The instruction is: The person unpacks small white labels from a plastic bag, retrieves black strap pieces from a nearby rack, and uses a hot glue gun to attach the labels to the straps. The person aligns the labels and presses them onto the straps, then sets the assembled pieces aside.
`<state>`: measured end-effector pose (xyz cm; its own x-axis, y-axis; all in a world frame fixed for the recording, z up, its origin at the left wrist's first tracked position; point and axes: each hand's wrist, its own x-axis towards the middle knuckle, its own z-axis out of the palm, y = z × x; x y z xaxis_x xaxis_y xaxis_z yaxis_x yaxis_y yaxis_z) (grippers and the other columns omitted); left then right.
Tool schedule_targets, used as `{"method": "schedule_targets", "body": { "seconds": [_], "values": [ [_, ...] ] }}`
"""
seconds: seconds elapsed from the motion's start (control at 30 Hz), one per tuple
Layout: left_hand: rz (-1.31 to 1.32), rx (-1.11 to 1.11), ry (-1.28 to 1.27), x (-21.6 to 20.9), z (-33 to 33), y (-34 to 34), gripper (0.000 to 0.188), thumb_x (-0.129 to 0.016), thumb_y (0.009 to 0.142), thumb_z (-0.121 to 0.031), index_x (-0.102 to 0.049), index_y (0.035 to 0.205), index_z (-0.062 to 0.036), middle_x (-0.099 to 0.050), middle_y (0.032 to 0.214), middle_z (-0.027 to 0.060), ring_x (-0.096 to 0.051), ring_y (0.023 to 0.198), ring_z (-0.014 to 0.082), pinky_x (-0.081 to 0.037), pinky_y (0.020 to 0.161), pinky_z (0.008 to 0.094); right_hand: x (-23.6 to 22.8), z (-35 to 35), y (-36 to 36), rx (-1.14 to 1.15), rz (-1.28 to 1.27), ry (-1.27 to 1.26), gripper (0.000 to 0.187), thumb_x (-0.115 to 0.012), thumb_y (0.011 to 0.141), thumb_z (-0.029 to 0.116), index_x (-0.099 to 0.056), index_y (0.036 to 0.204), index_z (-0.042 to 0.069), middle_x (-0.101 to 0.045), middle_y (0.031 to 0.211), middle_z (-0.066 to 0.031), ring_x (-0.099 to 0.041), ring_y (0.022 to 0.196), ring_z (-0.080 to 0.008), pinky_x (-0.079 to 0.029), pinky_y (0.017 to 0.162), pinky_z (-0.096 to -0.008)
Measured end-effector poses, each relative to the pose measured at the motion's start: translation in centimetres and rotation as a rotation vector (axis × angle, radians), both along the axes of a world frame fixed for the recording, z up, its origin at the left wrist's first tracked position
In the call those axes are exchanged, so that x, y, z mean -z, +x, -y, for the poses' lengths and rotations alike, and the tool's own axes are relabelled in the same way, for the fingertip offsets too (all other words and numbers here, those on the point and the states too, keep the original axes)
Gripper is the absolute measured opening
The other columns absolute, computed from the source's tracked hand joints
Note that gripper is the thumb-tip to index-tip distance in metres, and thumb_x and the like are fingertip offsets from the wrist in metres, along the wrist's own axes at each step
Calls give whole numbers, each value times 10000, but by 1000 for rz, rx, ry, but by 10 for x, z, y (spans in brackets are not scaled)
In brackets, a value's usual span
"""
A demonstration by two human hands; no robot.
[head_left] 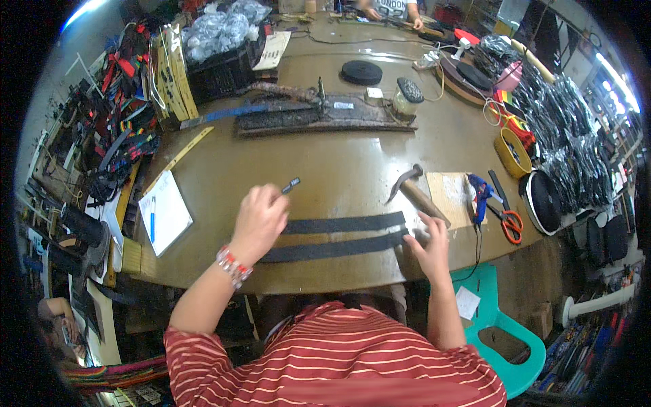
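Two black webbing strips lie side by side on the brown table, running left to right in front of me. My left hand is closed around a short, dark pen-like stick, held over the strips' left ends; the hand hides part of them. At the right ends rests my right hand, fingers apart, with the thumb by the nearer strip's tip. Just beyond it are a hammer with a wooden handle and a tan board.
A blue glue gun with its cord and orange-handled scissors lie right. White paper with a blue pen is left. Farther off are a dark metal bar, a jar and a black webbing roll. Another person sits at the far end.
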<state>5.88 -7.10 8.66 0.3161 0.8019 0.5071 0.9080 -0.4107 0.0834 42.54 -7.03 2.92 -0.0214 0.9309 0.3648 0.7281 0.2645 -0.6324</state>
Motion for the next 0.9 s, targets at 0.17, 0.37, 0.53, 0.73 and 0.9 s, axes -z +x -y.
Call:
{"method": "schedule_targets", "body": {
  "seconds": [0.17,0.37,0.53,0.73,0.9],
  "values": [
    [-106,263,-36,-7,-159,95,106,-536,788,-28,-517,891,-38,-555,944,141,-562,917,284,-503,786,379,11,12,12,138,-61,47,278,-664,792,83,-613,1061,33,-555,997,-154,-532,960,-326,-426,865,-397],
    [-233,-18,-34,25,-309,127,93,-488,852,-66,-531,910,-6,-637,854,157,-642,836,300,-557,691,384,21,17,15,135,-61,151,168,-635,791,46,-638,958,35,-579,940,-143,-544,898,-319,-425,838,-410],
    [-224,-99,-47,42,-345,118,115,-495,868,-76,-581,889,-4,-670,839,179,-674,808,300,-571,651,388,18,14,15,72,-133,177,137,-636,780,11,-628,915,29,-594,904,-128,-565,857,-293,-435,792,-396],
    [-41,-95,-16,18,-339,128,134,-450,892,-63,-505,986,16,-641,772,233,-659,749,357,-549,626,428,9,14,15,58,-126,160,112,-635,786,20,-623,897,23,-598,881,-130,-563,837,-297,-451,752,-379],
    [581,82,-55,3,-308,130,72,-601,838,-75,-585,878,-17,-661,809,192,-659,757,305,-516,677,387,19,13,12,84,-158,135,96,-626,802,41,-624,897,24,-603,873,-133,-568,833,-304,-461,754,-381]
  ]
}}
